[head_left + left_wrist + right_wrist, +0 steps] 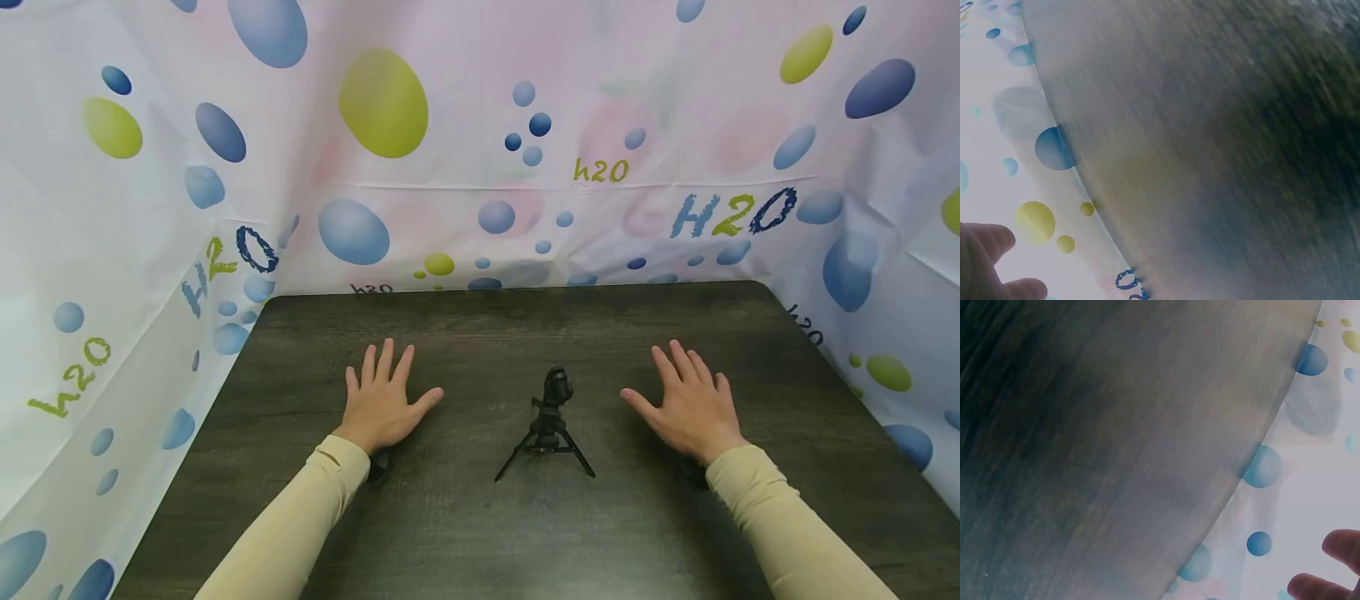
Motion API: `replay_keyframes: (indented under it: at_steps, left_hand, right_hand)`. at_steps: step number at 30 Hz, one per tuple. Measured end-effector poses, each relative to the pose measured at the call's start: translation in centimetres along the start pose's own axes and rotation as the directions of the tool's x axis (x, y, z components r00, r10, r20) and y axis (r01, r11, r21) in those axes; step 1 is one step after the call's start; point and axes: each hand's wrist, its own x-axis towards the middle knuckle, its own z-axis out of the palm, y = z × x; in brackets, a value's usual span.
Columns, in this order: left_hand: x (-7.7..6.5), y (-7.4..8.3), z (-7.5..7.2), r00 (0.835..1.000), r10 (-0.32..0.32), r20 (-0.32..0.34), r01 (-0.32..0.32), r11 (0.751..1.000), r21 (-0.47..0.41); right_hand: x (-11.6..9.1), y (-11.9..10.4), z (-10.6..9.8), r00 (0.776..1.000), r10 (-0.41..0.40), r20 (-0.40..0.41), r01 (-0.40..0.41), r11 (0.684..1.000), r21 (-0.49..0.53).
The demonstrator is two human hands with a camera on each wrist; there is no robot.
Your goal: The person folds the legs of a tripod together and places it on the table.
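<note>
A small black tripod (pixel 550 425) with a dark rounded head stands on its spread legs between my hands. To its left, my left hand (pixel 384 408) is held palm down with the fingers spread and straight, apart from the tripod. On the other side, my right hand (pixel 692 408) is spread in the same way, also holding nothing. Only a few fingertips (pixel 1022 289) of the left hand show in the left wrist view. In the right wrist view, two fingertips (pixel 1342 544) of the right hand appear at the lower right corner.
A dark wood-grain table (pixel 465 333) lies under both hands. White curtains (pixel 465 100) printed with blue and green bubbles and "H2O" lettering hang along its back, left and right sides. A dark object (pixel 378 467) sits under the left wrist.
</note>
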Motion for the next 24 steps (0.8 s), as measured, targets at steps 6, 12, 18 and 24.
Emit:
replay_keyframes:
  at_steps: [6,12,18,24]
  left_hand:
    - [-0.2,0.0,0.0,1.000,-0.003,-0.021,0.003,1.000,-0.015]
    - [-0.3,0.2,0.2,0.998,0.009,-0.055,-0.013,0.997,-0.078]
    - [-0.5,0.8,0.3,0.992,0.063,-0.107,-0.080,0.983,-0.165]
    - [-1.1,1.8,0.0,0.988,0.097,-0.124,-0.133,0.936,-0.327]
  right_hand:
    - [-0.2,-0.1,-0.1,0.999,-0.012,-0.035,0.013,0.999,0.033]
    - [-0.2,-0.4,-0.3,1.000,0.014,-0.026,-0.011,0.992,0.122]
    - [-0.5,-0.7,-0.4,0.999,0.042,0.004,-0.041,0.966,0.255]
    - [-0.8,-1.2,-0.7,0.999,0.034,-0.008,-0.029,0.939,0.343]
